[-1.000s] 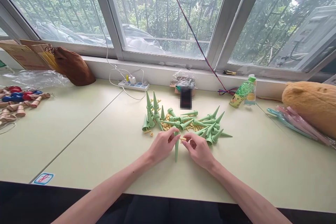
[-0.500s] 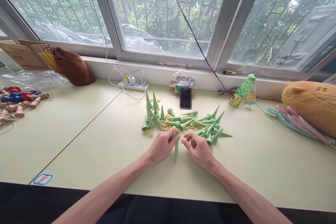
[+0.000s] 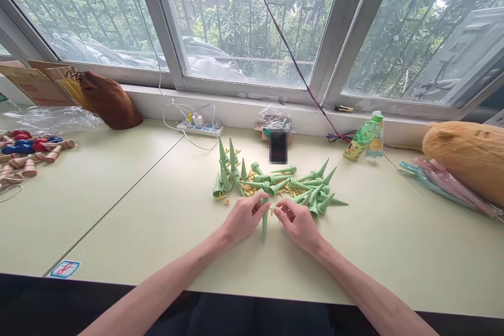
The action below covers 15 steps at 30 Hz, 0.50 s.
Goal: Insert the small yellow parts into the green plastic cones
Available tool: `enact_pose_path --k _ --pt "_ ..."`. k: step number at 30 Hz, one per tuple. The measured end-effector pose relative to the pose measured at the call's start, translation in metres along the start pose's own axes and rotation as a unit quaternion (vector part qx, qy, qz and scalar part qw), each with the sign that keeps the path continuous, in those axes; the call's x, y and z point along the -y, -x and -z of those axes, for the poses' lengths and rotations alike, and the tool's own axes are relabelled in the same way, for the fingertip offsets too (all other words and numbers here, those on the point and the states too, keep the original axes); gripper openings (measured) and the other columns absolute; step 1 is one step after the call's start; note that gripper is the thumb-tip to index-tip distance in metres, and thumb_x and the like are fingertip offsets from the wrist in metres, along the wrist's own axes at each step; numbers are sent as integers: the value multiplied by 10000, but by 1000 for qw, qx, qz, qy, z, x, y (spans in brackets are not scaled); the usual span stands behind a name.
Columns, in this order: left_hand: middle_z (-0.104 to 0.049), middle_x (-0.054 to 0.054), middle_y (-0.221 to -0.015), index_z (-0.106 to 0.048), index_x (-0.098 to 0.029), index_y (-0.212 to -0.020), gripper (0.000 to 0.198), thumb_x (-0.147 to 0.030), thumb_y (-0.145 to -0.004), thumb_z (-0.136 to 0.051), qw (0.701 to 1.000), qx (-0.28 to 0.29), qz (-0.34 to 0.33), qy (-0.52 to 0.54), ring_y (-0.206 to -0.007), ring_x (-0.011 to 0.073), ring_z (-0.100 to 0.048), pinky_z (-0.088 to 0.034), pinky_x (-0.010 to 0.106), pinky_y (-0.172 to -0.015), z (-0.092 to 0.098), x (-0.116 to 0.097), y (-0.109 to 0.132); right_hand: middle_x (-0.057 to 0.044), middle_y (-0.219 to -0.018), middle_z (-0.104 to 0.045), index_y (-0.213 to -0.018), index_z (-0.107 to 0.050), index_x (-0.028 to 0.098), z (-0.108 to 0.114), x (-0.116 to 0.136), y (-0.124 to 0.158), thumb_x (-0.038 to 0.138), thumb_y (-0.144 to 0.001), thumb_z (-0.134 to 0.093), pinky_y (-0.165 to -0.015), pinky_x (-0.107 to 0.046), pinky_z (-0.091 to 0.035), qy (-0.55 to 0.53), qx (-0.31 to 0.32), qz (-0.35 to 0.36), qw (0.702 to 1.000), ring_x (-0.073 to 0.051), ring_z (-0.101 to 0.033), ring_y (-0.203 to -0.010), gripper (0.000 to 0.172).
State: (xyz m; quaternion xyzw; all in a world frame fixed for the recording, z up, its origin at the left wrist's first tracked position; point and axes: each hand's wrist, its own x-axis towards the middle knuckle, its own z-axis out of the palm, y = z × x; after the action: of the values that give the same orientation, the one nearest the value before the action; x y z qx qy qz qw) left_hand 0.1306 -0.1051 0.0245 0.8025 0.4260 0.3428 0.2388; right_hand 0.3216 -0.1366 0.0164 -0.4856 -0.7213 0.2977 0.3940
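Between finger and thumb, my left hand holds a green plastic spike, its point turned down toward the table's front edge. Close to its right, my right hand pinches a small yellow piece at the side of the spike's upper end. Behind my hands lies a heap of green spikes with small yellow parts scattered among them. Several spikes fitted with yellow parts stand point up at the heap's left.
On the pale table, wooden toys with red and blue balls lie far left, near a brown pouch. A power strip, a blurred dark object, a green bottle and a tan plush line the back.
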Motion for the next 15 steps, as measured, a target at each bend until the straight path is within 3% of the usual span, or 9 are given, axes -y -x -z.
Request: enact_pose_path --k 5,12,15 --pt "-459 -77 -563 -603 -186 -994 129 -278 -963 -517 1000 -3 0 -1 -502 86 -383 -308 202 -532 0 -1 0 10 -755 -608 -963 -590 195 0 1 0 330 -958 -532 -495 -255 -329 5 5 12 1000 -98 -363 -478 147" --pt "-488 -67 -571 -616 -186 -996 151 -284 -967 -506 1000 9 1 -2 -505 91 -397 -317 208 -531 1 -3 0 18 -605 -528 -746 -581 180 -1 -4 0 368 -1012 -437 -524 -255 -346 30 13 16 999 -115 -406 -522 356" --pt "-484 -67 -574 -615 -185 -992 157 -292 -969 -503 1000 6 2 -4 -508 92 -393 -317 209 -532 1 -3 0 19 -584 -531 -772 -597 178 -1 -3 0 393 -1013 -430 -522 -257 -354 24 10 6 1000 -117 -420 -507 364"
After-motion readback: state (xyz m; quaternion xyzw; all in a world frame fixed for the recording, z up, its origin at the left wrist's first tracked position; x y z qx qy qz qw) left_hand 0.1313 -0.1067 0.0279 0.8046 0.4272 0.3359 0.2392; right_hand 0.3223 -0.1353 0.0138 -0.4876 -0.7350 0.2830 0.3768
